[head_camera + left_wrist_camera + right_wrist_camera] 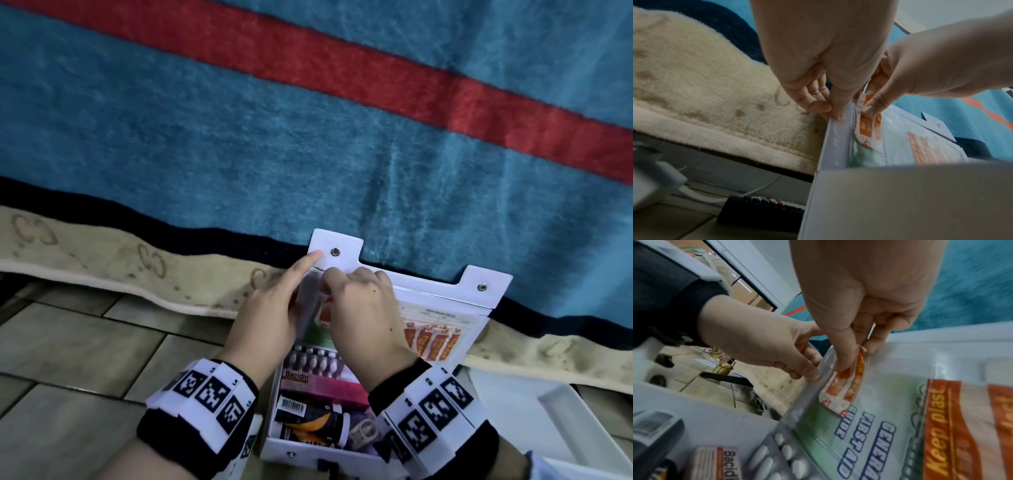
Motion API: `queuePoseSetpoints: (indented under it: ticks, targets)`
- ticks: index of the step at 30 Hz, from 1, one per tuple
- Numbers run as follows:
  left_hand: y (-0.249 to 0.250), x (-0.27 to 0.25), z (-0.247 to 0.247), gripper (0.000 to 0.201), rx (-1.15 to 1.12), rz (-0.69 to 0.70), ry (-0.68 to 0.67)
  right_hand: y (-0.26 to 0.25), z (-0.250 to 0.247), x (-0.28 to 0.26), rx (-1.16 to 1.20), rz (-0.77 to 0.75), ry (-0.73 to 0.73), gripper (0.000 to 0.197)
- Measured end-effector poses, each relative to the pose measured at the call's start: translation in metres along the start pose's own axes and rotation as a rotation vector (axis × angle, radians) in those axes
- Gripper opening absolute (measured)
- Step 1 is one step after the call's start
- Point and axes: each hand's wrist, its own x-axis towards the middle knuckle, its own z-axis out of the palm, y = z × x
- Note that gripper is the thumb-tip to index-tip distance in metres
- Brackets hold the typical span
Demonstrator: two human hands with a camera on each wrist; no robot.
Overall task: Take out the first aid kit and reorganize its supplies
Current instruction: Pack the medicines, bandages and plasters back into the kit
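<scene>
The white first aid kit [274, 448] stands open on the floor, its lid [445, 291] leaning back against the bed. My left hand [301, 284] pinches the edge of the lid's clear pocket [824, 369] and holds it away from the lid. My right hand [857, 356] pinches orange plaster strips [840, 391], their lower ends inside that pocket over the green first aid guide [869, 434]. More plasters [431, 339] sit in the pocket beside it. In the box lie a pill blister [315, 361], a Bacidin box [308, 377] and a dark bottle [308, 411].
A blue blanket with a red stripe [308, 137] and a cream fleece [137, 267] hang over the bed behind the kit. Tiled floor [68, 342] lies to the left. A white tray [548, 411] sits at the right. A keyboard [764, 209] lies under the bed.
</scene>
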Motion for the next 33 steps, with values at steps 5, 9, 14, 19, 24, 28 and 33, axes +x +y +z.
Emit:
queuePoseSetpoints:
  ticks: [5, 9, 14, 19, 24, 28, 33]
  targets:
    - [0.001, 0.000, 0.001, 0.081, -0.019, 0.009, -0.005, -0.004, 0.000, -0.001, 0.020, -0.039, -0.087, 0.030]
    - [-0.002, 0.000, 0.003, 0.087, 0.019, 0.006, 0.005, 0.001, -0.003, 0.001, 0.041, 0.028, -0.062, 0.024]
    - [0.001, -0.001, 0.000, 0.085, 0.002, 0.009, -0.009, -0.004, -0.003, 0.001, 0.025, -0.033, -0.044, 0.026]
    - [0.000, 0.000, 0.001, 0.092, 0.012, -0.004, -0.015, 0.002, -0.012, 0.003, 0.012, -0.085, -0.167, 0.032]
    - [0.002, -0.001, 0.000, 0.094, 0.061, -0.010, -0.023, 0.003, -0.011, 0.001, 0.048, -0.049, -0.163, 0.025]
    - [0.005, -0.009, -0.003, 0.095, 0.106, -0.056, -0.102, 0.026, -0.026, -0.001, 0.080, 0.055, -0.096, 0.022]
    - [0.021, -0.031, -0.008, 0.082, 0.277, -0.104, -0.149, 0.084, -0.073, -0.045, 0.179, 0.266, -0.005, 0.016]
